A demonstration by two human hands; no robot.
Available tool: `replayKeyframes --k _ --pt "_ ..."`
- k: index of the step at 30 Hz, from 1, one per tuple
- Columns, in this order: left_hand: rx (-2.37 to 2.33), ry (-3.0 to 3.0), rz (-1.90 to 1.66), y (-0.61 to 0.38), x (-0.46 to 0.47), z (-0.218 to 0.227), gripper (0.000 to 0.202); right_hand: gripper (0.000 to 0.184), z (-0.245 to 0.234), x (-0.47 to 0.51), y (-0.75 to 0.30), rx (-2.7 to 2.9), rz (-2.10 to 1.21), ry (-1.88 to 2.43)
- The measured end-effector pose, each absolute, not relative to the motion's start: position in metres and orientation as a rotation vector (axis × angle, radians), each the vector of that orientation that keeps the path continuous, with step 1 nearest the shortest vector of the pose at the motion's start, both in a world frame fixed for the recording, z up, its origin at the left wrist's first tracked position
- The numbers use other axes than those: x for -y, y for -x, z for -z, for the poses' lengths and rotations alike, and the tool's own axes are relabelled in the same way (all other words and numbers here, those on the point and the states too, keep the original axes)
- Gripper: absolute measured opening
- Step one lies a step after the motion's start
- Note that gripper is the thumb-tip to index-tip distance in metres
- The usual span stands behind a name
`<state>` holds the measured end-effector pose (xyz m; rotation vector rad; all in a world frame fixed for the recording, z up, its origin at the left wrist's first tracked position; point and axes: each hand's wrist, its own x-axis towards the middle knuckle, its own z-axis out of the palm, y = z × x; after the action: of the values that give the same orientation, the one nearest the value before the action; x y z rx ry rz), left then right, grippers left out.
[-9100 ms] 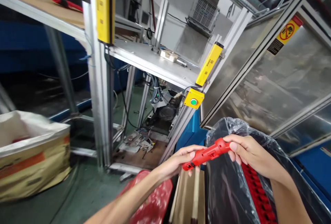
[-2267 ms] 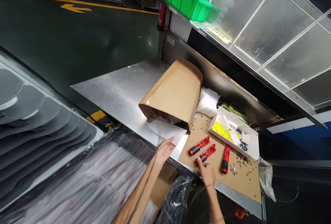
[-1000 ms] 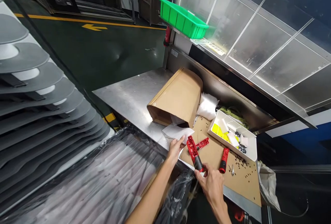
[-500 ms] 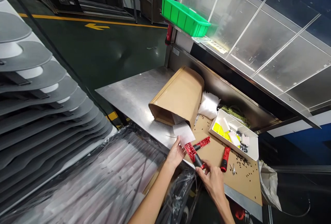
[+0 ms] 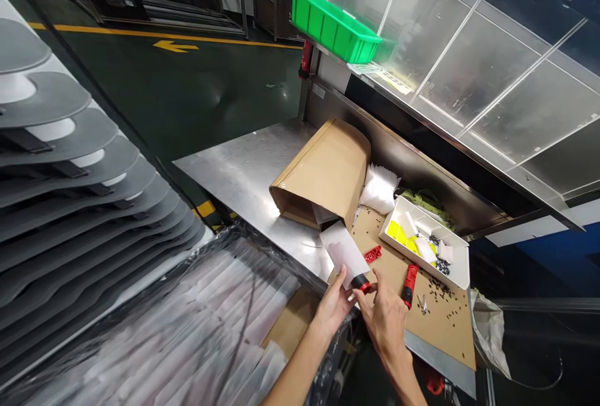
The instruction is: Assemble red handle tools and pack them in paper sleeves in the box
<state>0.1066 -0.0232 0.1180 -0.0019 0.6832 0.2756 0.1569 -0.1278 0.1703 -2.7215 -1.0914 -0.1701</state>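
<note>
My left hand pinches the lower edge of a thin white plastic bag. A red tool handle with a black end sticks out of the bag's mouth, and my right hand grips that black end. Most of the handle is hidden inside the bag. Both hands hover over the front edge of a brown cardboard sheet. Two more red handles lie on the sheet, one partly behind the bag and another to the right.
A brown paper sack lies on its side on the steel table, white bags spilling out. A white tray of small parts sits at the right, loose screws beside it. A green bin stands on the shelf above. Plastic-wrapped stock fills the lower left.
My left hand has pulled the white bag away from the sack and towards me. The red handle in my right hand has gone into the bag; only its black end shows now.
</note>
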Motion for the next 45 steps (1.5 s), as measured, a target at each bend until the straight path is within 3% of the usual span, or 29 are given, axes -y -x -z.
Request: replayKeyframes --k 7,15,23,30,35,39,45 --pt "-0.633 0.09 -0.139 -0.101 0.034 -0.136 0.02 0.044 -0.178 0.119 -0.161 1.144 0.182 2.766" --pt "-0.614 0.208 -0.11 -0.094 0.032 -0.145 0.02 0.03 -0.21 0.125 -0.184 0.94 -0.022 2.691" --pt "-0.604 0.217 -0.1 -0.089 0.038 -0.149 0.025 0.017 -0.225 0.107 -0.194 1.193 -0.197 2.629" --pt "-0.415 0.259 0.047 -0.078 0.04 -0.138 0.061 0.024 -0.234 0.105 -0.193 1.551 -0.151 2.563" --pt "-0.708 0.234 -0.065 -0.078 0.048 -0.124 0.027 0.021 -0.235 0.109 -0.19 1.688 -0.216 2.372" --pt "-0.879 0.315 -0.256 -0.066 0.052 -0.09 0.003 0.018 -0.221 0.124 -0.191 1.487 -0.165 2.307" --pt "-1.118 0.437 -0.474 -0.048 0.046 -0.027 0.022 0.026 -0.193 0.149 -0.171 1.394 -0.476 2.27"
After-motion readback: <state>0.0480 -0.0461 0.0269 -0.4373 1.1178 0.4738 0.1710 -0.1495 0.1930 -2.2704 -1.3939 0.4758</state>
